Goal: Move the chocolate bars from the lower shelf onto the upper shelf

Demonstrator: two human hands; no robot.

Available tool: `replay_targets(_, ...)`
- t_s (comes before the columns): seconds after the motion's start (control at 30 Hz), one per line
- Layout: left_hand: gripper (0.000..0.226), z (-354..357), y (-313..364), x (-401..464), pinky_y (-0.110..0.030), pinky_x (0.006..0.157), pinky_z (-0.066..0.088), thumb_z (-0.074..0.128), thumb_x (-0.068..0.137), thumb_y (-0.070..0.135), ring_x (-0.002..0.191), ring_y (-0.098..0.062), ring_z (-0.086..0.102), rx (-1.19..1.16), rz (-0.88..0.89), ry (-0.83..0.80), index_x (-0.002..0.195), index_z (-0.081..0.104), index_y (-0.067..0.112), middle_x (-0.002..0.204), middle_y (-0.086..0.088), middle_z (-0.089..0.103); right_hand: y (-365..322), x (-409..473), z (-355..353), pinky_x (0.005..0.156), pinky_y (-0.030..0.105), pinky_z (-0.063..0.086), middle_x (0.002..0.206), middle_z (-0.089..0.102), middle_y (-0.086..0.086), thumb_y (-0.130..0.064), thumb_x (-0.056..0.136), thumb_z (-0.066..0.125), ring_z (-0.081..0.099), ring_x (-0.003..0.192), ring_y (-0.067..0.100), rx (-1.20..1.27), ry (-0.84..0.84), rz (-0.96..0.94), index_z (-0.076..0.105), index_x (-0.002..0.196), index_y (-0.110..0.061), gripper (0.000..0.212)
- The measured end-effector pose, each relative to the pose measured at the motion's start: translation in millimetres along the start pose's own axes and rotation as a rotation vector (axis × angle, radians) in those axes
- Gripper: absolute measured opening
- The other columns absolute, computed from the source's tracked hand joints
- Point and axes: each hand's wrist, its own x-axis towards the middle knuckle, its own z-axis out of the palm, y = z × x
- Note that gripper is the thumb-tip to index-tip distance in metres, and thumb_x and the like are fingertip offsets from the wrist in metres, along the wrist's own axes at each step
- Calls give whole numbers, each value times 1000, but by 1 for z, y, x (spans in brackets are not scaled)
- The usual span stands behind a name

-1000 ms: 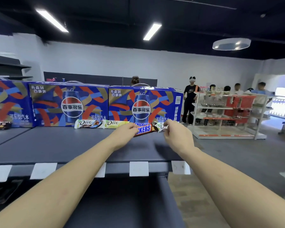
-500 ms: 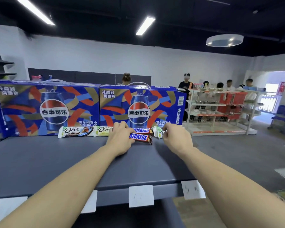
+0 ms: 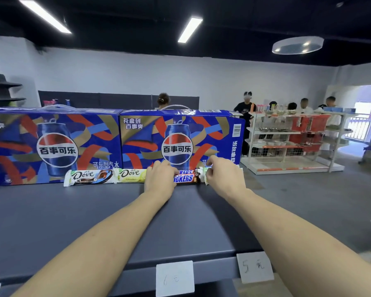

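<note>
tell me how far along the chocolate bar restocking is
Done: two Dove bars lie in a row on the upper shelf against the Pepsi boxes.
In hand: the left hand rests on the Snickers bars; the right hand pinches a green-white bar.
Left: the lower shelf is out of view, so the remainder is unknown.

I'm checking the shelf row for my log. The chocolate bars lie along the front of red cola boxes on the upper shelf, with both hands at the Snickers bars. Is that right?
Not quite: the cola boxes are blue, not red. The head view shows it. The rest holds: the chocolate bars lie along their front on the upper shelf, with the left hand and right hand at the Snickers bars.
</note>
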Motion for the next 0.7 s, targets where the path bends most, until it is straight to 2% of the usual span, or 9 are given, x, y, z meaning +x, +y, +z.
replay_targets(0.13,39,6,-3,7,-33,91,36,71,86,28,112,-21,47,-47,-36,-5,124,63,34,119,4,56,6,8,4,72,30,44,110,67,2,-24,96,51,61,101,23,6,5,0,57,121,-17,26)
replay_targets(0.37,47,8,-2,16,-35,91,36,73,83,37,112,-21,46,-51,2,-29,128,60,35,117,3,56,12,15,10,77,32,50,113,67,2,-28,98,51,61,106,23,0,-4,0,56,121,-17,26)
replay_targets(0.57,56,1,-10,11,-35,90,37,75,79,43,114,-20,44,-13,17,-25,131,57,34,124,4,56,9,17,11,69,28,39,110,66,1,-26,99,49,61,101,23,-21,-1,-9,56,120,-17,24)
replay_targets(0.7,59,-8,-23,5,-34,89,39,77,77,43,112,-20,45,-40,-8,-17,131,57,33,120,3,56,1,15,12,64,28,40,101,68,3,-22,95,51,61,89,23,28,-8,-34,59,112,-16,20)
